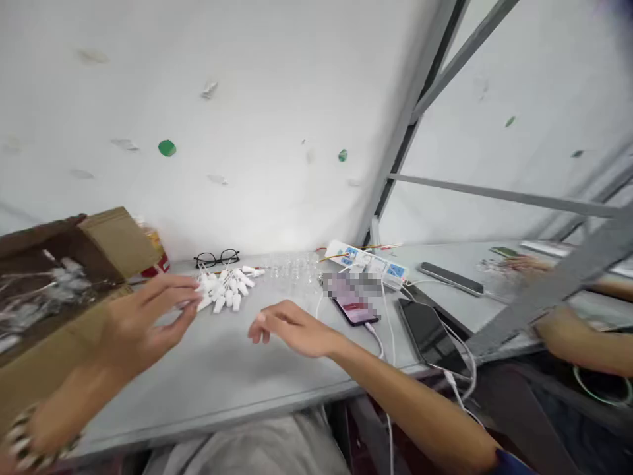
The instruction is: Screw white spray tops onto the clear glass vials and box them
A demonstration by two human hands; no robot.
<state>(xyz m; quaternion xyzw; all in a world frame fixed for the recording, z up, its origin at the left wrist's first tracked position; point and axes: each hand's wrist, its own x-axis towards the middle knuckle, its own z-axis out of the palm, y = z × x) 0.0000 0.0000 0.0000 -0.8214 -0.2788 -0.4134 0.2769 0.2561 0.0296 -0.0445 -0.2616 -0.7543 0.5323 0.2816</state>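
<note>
My left hand (143, 323) hovers over the table's left side, slightly blurred. Its fingers stretch toward a pile of small white tag-like pieces (227, 287), with a gap between thumb and fingers; I make out nothing held. Whether the fingertips touch the nearest pieces is unclear. To the right, my right hand (291, 328) is held above the grey tabletop (212, 376). Its fingers curl loosely downward with the thumb against them, and no object shows in them. An open cardboard box (119, 244) beside my left hand contains more whitish pieces (59, 290) on thin strands.
Black-framed glasses (217, 258) lie behind the pile, near clear plastic (291, 267). A power strip (395, 270), a lit phone (353, 300), a dark phone (432, 336) and white cables occupy the right. Beyond a metal frame (554, 284), another person's arm (583, 340) shows.
</note>
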